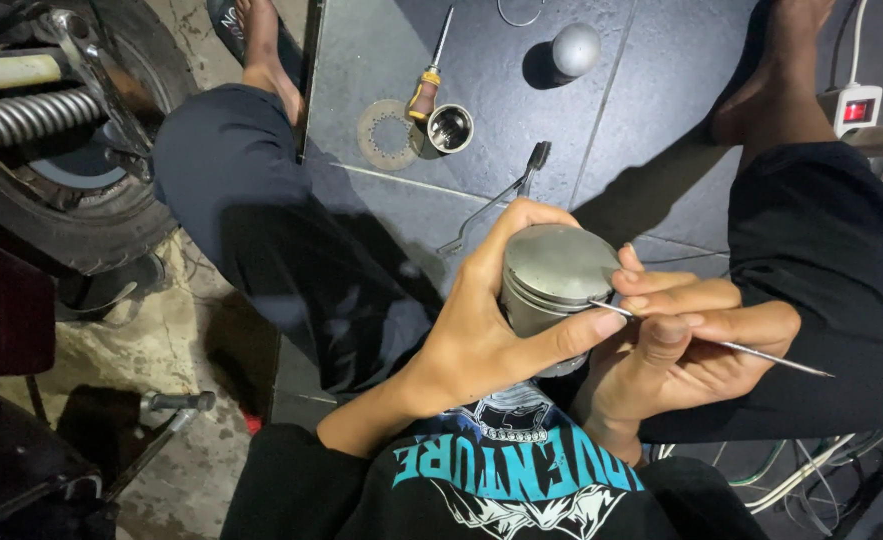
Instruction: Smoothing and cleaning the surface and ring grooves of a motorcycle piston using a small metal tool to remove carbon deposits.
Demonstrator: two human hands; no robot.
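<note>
We are holding a round metal piston (553, 280) over our lap. Our left hand (481, 320) is wrapping tight around its side, and our right hand (686, 345) is pinching a thin metal pick (721, 345) against its rim. The piston is looking hard, smooth and a bit heavy, so gripping the sides seems best. Below us, a screwdriver (429, 75) and a flat ring (386, 133) are lying on the dark tiled floor (491, 60), beside a wheel (61, 150).

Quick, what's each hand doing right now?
Left hand: closed around the grey metal piston.
Right hand: pinching a thin metal pick against the piston's side.
</note>
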